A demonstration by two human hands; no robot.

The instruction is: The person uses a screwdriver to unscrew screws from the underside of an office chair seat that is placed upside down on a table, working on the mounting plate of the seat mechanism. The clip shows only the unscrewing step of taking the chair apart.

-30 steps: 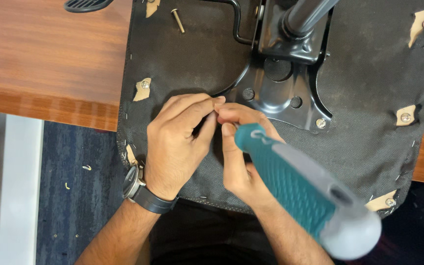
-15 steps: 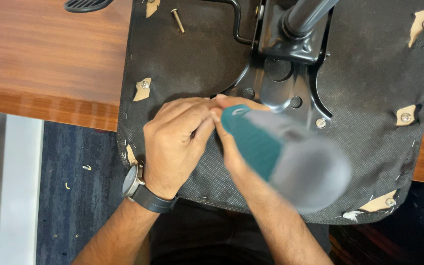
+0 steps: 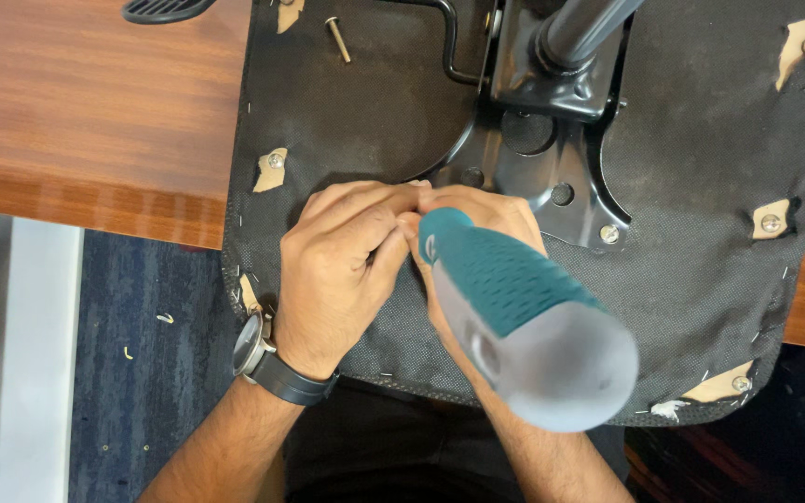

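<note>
Head view: a wooden table (image 3: 86,102) is seen from above, and an upturned chair seat (image 3: 701,270) covered in black fabric is laid across its near edge, overhanging toward the person. A black metal mounting plate (image 3: 552,158) is fixed at the middle of the seat's underside, and a dark grey column (image 3: 581,23) rises from it toward the far edge. A screwdriver (image 3: 514,317) with a teal and grey handle is gripped in the right hand (image 3: 477,233), its butt pointing up at the camera and blurred; its tip is hidden behind the hands. The right hand is closed around the handle near the plate's near-left corner. The left hand (image 3: 337,270), with a dark wristwatch (image 3: 263,359) worn on its wrist, is pressed against the right one, fingertips pinched together; what is pinched cannot be told. A bent black lever (image 3: 449,42) is seen left of the column. A screw (image 3: 609,233) is seated in the plate's near-right corner. A loose bolt (image 3: 337,39) lies on the fabric near the seat's far-left corner.
</note>
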